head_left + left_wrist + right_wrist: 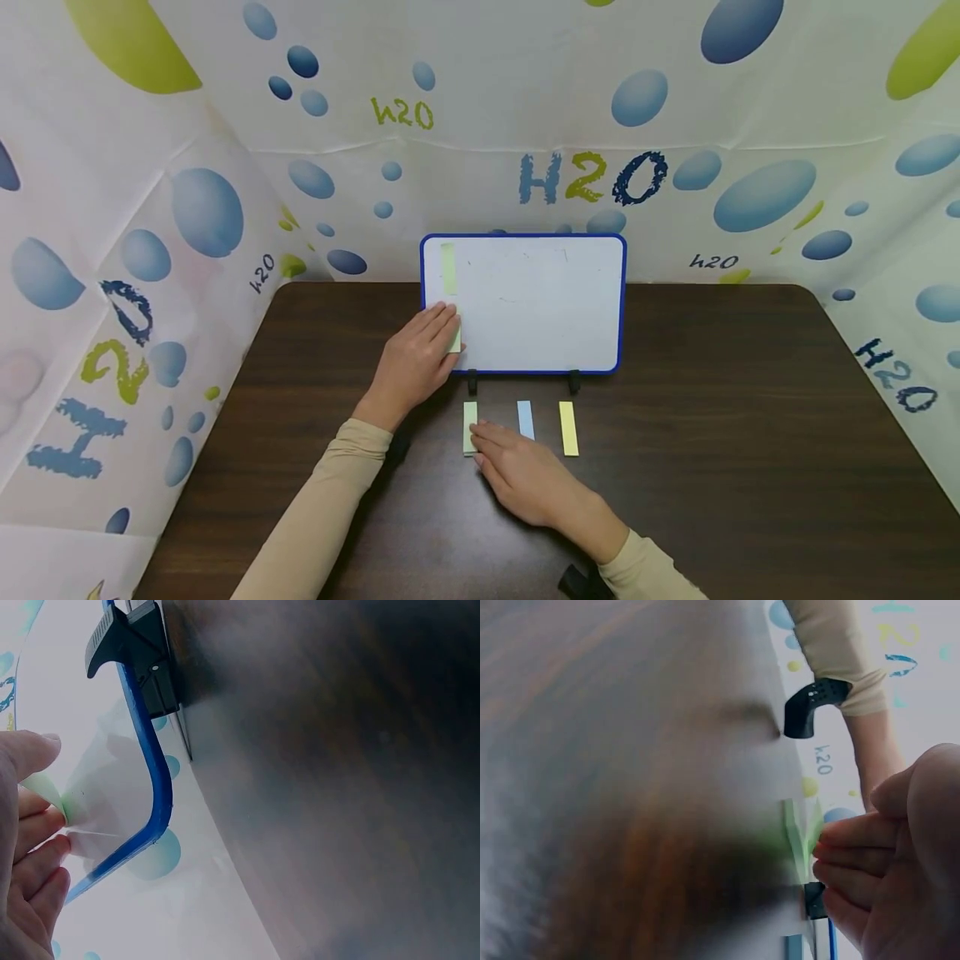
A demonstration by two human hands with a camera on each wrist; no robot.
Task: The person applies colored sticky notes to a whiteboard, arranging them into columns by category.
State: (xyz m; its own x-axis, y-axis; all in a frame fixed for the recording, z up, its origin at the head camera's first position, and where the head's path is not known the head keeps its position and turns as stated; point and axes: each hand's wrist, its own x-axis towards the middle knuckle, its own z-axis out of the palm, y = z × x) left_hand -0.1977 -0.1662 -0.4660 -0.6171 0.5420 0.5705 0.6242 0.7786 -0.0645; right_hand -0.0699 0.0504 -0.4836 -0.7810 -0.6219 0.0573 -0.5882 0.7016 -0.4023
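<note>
A whiteboard (540,308) with a blue frame stands upright on black feet. High at its left side a pale green sticky note strip (448,268) is stuck. Below that, my left hand (420,354) presses a second green strip (455,340) to the board, fingers extended; in the left wrist view this strip's end (56,796) curls away from the surface. On the table before the board lies a pad of green strips (470,417). My right hand (525,475) has its fingertips at this pad, thumb apart, and in the right wrist view a green sheet (812,832) stands tilted off it.
Right of the green pad lie a blue strip pad (526,419), partly behind my right hand, and a yellow one (568,428). Black feet (574,382) project under the board's lower edge. A patterned sheet (480,75) hangs behind the dark wooden table (750,417).
</note>
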